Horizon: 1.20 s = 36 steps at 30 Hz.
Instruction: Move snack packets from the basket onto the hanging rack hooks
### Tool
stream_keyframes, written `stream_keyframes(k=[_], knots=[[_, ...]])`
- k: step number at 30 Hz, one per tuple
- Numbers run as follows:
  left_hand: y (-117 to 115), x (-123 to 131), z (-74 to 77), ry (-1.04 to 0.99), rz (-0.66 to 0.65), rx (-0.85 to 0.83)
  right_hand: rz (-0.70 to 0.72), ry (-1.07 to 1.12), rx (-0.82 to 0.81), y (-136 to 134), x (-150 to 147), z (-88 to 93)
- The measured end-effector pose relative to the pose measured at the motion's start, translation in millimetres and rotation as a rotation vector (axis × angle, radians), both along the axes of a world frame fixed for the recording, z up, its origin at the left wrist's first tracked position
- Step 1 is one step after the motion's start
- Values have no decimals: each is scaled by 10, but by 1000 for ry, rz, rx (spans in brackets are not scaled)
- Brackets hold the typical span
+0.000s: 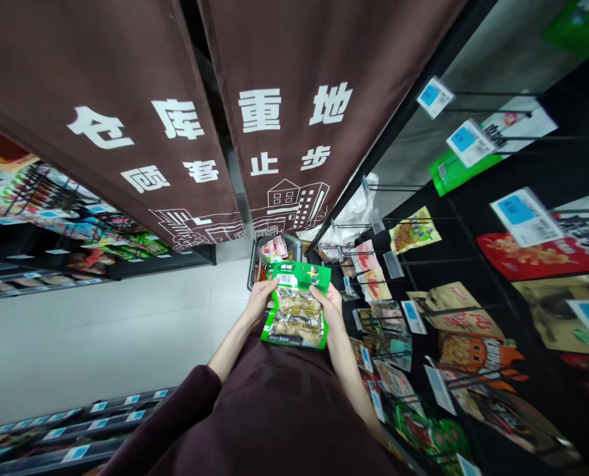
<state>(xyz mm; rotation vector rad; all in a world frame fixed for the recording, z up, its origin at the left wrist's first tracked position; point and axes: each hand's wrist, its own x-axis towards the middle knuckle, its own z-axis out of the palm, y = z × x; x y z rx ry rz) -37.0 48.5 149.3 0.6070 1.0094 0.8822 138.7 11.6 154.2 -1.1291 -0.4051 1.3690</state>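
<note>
Between both hands I hold a green snack packet [298, 307] with a clear window that shows pale brown food in two rows. My left hand [260, 297] grips its upper left edge, thumb on the front. My right hand [332, 305] pinches the upper right side, thumb on the front too; the fingers behind the packet are mostly hidden. Just beyond the packet, low down, stands a dark basket [250, 272] with pink and other packets in it, partly covered by what I hold.
A black rack [460, 231] with hooks, hanging snack bags and price tags rises on my right. Ahead hangs a brown split curtain [125, 59] with white lettering. Stocked shelves [51, 254] stand at the left, and more shelf edges [100, 423] run at the lower left. The floor [175, 330] is pale tile.
</note>
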Motion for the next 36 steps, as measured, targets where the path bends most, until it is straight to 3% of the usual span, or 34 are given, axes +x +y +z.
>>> stream_keyframes(k=[9, 14, 22, 36], knots=[[-71, -84, 121, -68, -206, 204, -54, -1, 0, 1, 5, 23], [-50, -96, 198, 53, -240, 246, -70, -29, -18, -3, -5, 1], [-91, -18, 236, 82, -177, 125, -74, -43, -18, -29, 5, -48], [-134, 7, 154, 110, -137, 101, -65, -15, -38, -42, -32, -44]])
